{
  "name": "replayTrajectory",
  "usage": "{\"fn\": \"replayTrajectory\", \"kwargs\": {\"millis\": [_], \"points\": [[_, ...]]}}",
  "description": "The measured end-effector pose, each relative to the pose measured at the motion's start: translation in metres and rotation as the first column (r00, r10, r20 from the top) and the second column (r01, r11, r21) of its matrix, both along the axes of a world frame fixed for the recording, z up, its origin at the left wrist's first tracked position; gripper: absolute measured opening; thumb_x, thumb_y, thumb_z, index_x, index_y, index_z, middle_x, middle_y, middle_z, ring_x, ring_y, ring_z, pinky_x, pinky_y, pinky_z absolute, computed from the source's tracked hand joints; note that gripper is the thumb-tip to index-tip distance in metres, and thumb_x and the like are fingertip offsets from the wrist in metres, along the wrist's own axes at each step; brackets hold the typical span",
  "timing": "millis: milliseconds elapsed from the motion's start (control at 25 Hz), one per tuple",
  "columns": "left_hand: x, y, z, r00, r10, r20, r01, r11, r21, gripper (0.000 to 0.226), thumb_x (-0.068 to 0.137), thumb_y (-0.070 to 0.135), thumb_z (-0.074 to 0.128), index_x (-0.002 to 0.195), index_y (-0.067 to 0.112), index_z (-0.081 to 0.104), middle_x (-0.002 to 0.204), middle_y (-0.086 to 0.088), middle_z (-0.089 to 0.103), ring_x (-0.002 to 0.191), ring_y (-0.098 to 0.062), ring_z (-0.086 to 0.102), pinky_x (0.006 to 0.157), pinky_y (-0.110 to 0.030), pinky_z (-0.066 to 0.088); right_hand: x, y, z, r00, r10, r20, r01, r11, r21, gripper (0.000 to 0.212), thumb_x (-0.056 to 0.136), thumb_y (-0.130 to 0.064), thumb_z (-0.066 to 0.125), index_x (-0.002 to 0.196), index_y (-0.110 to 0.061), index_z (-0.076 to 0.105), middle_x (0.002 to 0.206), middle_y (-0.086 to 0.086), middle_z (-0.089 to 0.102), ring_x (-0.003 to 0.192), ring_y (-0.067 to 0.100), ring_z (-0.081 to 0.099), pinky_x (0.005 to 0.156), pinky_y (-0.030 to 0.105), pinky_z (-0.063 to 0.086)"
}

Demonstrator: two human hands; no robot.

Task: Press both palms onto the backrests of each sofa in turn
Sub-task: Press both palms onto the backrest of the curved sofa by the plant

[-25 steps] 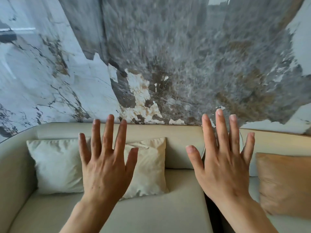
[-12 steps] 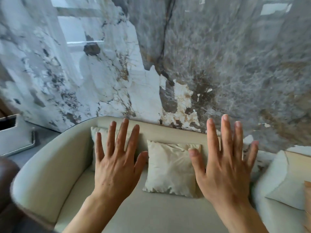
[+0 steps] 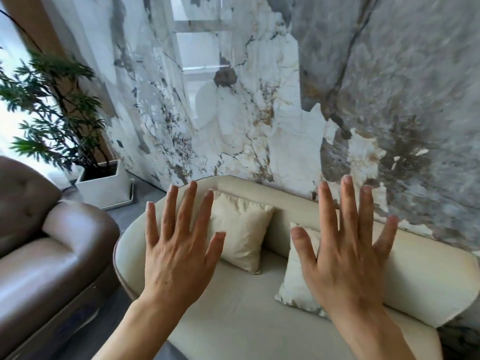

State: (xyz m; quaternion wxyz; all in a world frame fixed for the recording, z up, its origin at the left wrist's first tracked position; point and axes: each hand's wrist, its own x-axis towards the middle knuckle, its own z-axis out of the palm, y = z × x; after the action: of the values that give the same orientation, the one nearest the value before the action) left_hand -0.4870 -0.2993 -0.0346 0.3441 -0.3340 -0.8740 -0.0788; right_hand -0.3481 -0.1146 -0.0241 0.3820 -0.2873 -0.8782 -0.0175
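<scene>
While your head is turned toward the veined marble wall (image 3: 259, 113), that wall fills most of the view, grey at the right and white at the left. Below it sits the cream sofa (image 3: 233, 320), its curved backrest (image 3: 428, 281) running along the wall from upper left down to the right edge. At the left stands a brown leather sofa (image 3: 52, 268), just beside the cream one's rounded end, with grey floor between them. Behind the brown sofa a leafy potted plant (image 3: 52, 113) rises from a white square planter (image 3: 104, 185).

Two cream cushions lean against the backrest — the left cushion (image 3: 241, 229) upright in the corner, the right cushion (image 3: 296, 281) partly hidden behind your right hand.

Your left hand (image 3: 179, 258) and right hand (image 3: 348, 263) are raised side by side, backs toward you, fingers (image 3: 349, 203) spread apart and pointing up — holding nothing. Whether either palm touches the backrest cannot be told from here.
</scene>
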Motion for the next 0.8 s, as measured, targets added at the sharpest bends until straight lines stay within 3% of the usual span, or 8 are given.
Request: {"fn": "replayTrajectory", "kwargs": {"millis": [440, 800], "points": [[-0.196, -0.188, -0.005, 0.998, -0.011, 0.056, 0.008, 0.998, 0.068, 0.065, 0.095, 0.049, 0.037, 0.151, 0.016, 0.037, 0.162, -0.010, 0.023, 0.151, -0.035, 0.014, 0.119, -0.061, 0.008, -0.183, -0.178, 0.001, 0.997, -0.028, 0.066, 0.026, 0.999, 0.039, 0.073, 0.094, -0.060, 0.028, 0.154, -0.019, 0.023, 0.163, 0.010, 0.015, 0.150, 0.031, 0.009, 0.115, 0.062, 0.002], [-0.295, -0.212, -0.009, 0.993, -0.100, 0.068, 0.094, 0.992, 0.088, 0.064, 0.095, 0.048, 0.038, 0.150, 0.016, 0.038, 0.161, -0.011, 0.026, 0.150, -0.034, 0.015, 0.119, -0.061, 0.009, -0.278, -0.220, 0.003, 0.991, -0.097, 0.094, 0.090, 0.993, 0.074, 0.072, 0.095, -0.061, 0.024, 0.155, -0.020, 0.022, 0.164, 0.009, 0.015, 0.150, 0.029, 0.008, 0.117, 0.055, -0.007]]}}
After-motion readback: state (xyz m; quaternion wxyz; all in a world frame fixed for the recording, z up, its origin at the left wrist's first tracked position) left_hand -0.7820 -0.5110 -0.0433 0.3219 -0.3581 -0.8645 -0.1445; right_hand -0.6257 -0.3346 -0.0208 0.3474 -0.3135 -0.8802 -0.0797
